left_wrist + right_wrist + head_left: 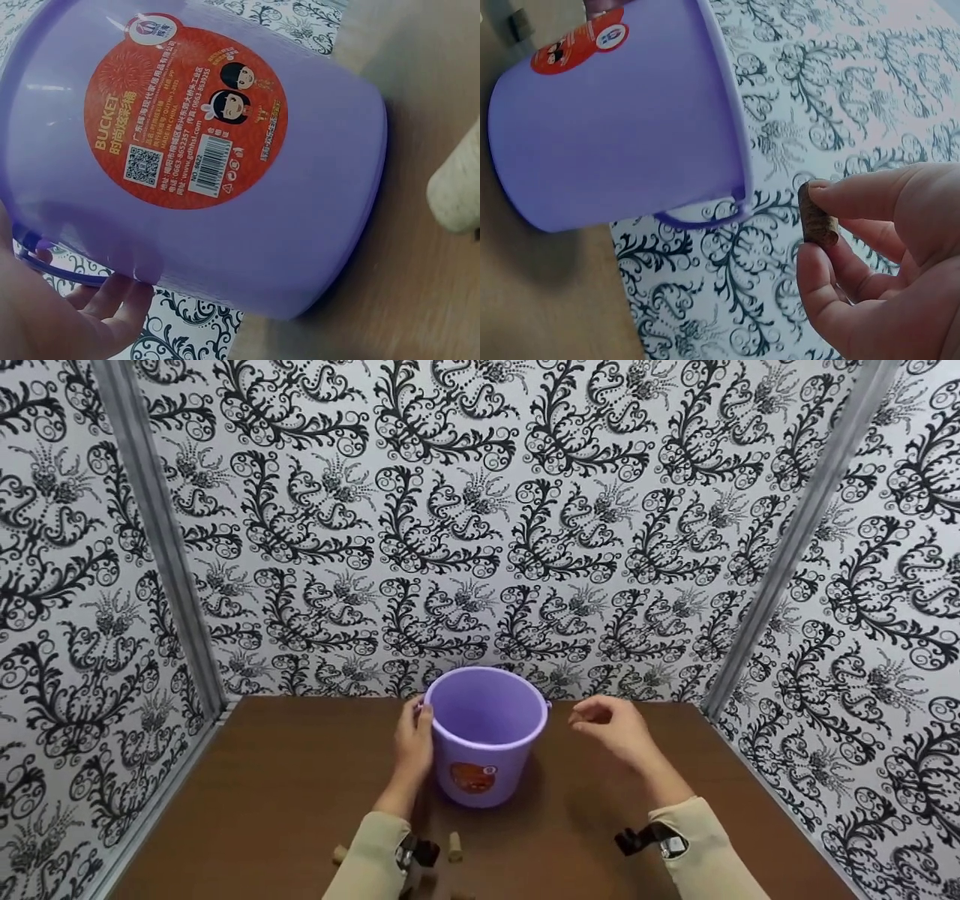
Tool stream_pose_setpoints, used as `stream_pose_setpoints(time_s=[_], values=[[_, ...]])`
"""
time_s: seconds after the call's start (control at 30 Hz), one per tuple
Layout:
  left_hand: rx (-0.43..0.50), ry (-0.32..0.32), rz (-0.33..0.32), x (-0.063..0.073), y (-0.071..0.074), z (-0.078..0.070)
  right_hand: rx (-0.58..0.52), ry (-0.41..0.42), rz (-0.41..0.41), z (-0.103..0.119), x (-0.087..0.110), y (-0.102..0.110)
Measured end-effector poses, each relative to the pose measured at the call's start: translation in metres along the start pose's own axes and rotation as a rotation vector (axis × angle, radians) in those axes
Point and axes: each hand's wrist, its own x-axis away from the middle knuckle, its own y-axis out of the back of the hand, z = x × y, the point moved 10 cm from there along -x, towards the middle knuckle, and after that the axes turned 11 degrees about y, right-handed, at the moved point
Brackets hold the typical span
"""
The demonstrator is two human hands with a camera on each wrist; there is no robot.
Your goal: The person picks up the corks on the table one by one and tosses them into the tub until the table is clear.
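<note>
A purple bucket (487, 772) with an orange-red round label (187, 112) stands upright on the brown table. My left hand (414, 739) holds the bucket's left side near the rim, by the end of its handle (64, 271). To the right of the bucket, apart from it and about rim height, is my right hand (611, 727). Its thumb and fingers pinch a short brown cork (817, 214), seen clearly in the right wrist view. The visible part of the bucket's inside shows only purple wall; its bottom is hidden.
A pale cork (455, 847) stands on the table in front of the bucket, and another cork (340, 853) lies by the left sleeve. Part of one more shows at the bottom edge. Black-and-white patterned walls (450, 532) enclose the table's back and sides.
</note>
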Motion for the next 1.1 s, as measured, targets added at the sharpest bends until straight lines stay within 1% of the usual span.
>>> stream_pose_setpoints(time_s=[0.1, 0.2, 0.3, 0.37, 0.47, 0.63, 0.7, 0.8, 0.93, 1.1], values=[[0.028, -0.023, 0.002, -0.002, -0.001, -0.004, -0.011, 0.024, 0.020, 0.012, -0.009, -0.002], [0.023, -0.046, -0.001, -0.003, 0.000, -0.006, -0.028, 0.015, 0.001, 0.016, -0.015, -0.007], [0.013, -0.057, 0.001, -0.003, 0.001, -0.008, -0.042, 0.011, -0.030, 0.020, -0.023, -0.010], [0.022, -0.061, 0.006, -0.004, 0.000, -0.007, -0.050, 0.016, -0.036, 0.024, -0.029, -0.014], [0.042, -0.058, 0.001, -0.004, -0.001, -0.007, -0.055, 0.029, -0.004, 0.028, -0.038, -0.023], [0.051, -0.032, 0.005, -0.003, -0.006, -0.004, -0.056, 0.028, 0.050, 0.030, -0.051, -0.035], [0.048, -0.025, 0.015, -0.002, -0.008, -0.004, -0.031, 0.026, 0.063, 0.032, -0.056, -0.038], [0.047, -0.019, 0.017, -0.002, -0.004, -0.005, 0.010, 0.028, 0.105, 0.034, -0.063, -0.048], [0.040, -0.022, 0.004, -0.004, 0.000, -0.003, 0.023, 0.048, 0.158, 0.031, -0.071, -0.061], [0.011, -0.056, -0.007, -0.003, -0.001, -0.006, 0.035, 0.076, 0.177, 0.027, -0.075, -0.065]])
